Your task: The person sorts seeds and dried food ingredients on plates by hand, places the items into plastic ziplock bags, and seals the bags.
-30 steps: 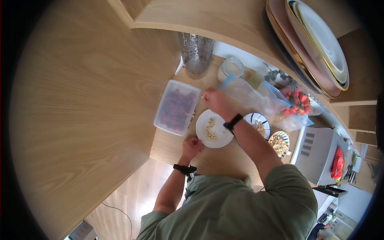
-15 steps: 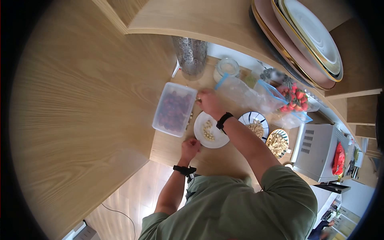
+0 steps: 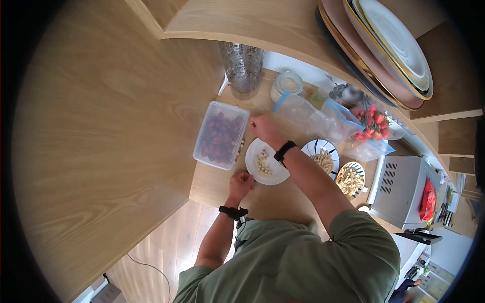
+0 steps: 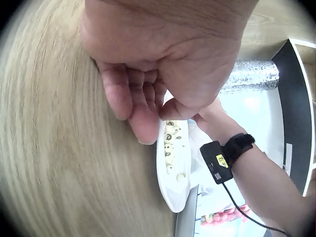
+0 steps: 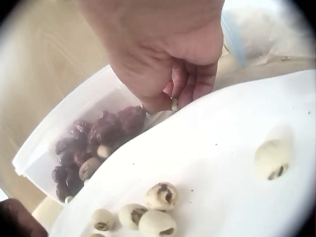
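My right hand [image 3: 263, 127] is just past the far rim of a white plate [image 5: 237, 123], beside a clear plastic box [image 3: 203, 139] of dark red dates [image 3: 221, 136]. Between its thumb and fingers it pinches a small pale lotus seed [image 5: 175, 104]. Several lotus seeds [image 3: 262, 164] lie on the plate, some with dark ends. Near the plate's close edge rests my left hand [image 3: 241, 186], fingers loosely curled. In the left wrist view its fingertips overlap the plate's rim, and nothing shows between them.
More lotus seeds [image 5: 89, 169] lie between box and plate. To the right stand a blue-striped plate [image 3: 319, 146] and a bowl [image 3: 350, 181], both with pale dried pieces. Plastic bags [image 3: 308, 117], strawberries [image 3: 375, 125], a glass jar [image 3: 289, 84] and a microwave [image 3: 400, 189] line the counter.
My right hand has moved slightly left, closer to the box, then stayed near there beyond the plate. My left hand has stayed by the plate's near edge.
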Motion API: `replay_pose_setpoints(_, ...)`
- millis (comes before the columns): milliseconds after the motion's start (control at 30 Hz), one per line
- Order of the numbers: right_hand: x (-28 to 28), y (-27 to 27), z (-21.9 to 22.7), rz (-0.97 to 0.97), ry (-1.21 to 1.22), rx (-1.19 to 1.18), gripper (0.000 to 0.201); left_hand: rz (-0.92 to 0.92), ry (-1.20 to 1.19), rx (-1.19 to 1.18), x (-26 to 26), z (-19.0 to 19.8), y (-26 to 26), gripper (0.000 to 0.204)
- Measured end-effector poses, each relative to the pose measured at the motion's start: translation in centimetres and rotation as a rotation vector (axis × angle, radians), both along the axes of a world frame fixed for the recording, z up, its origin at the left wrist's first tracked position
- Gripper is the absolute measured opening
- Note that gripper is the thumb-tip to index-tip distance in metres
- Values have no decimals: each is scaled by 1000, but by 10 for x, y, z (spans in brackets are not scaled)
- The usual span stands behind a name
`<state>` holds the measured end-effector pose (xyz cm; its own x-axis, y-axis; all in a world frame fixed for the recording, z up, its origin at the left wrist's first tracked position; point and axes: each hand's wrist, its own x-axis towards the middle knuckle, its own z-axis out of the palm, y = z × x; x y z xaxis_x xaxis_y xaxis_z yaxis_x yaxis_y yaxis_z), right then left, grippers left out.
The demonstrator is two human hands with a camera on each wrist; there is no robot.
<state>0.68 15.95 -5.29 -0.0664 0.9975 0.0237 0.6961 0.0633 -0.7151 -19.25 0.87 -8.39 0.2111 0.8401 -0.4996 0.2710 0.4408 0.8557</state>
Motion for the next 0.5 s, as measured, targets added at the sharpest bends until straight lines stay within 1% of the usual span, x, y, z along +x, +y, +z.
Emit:
replay_pose_setpoints(33,3,-6,12,-31,79,-101,5,3,1,-2,0,0,0,18)
replay_pose_setpoints(67,7,-16,15,-27,81,-106,5,3,-8,-2,-1,-1,0,18)
replay_pose_setpoints(133,15,-40,19,60,111,-7,4,8,-19,-7,0,-3,1,18)
replay_pose_setpoints(267,24,-77,16,42,20,-86,4,-2,-23,-15,0,-3,0,19)
replay_pose_setpoints(333,28,-87,12,-62,216,-85,5,3,-36,-18,0,-1,0,19)
replay_pose_setpoints(367,30,-94,11,-64,214,-84,5,11,-24,-19,0,-1,0,19)
replay_pose_setpoints(433,36,-104,10,34,63,92,9,12,-18,-16,2,-1,2,19)
replay_pose_setpoints(467,38,-106,8,28,56,96,9,-6,15,-4,2,-2,1,18)
replay_pose_setpoints(500,37,-105,5,-23,83,82,8,-23,48,9,2,-3,1,16)
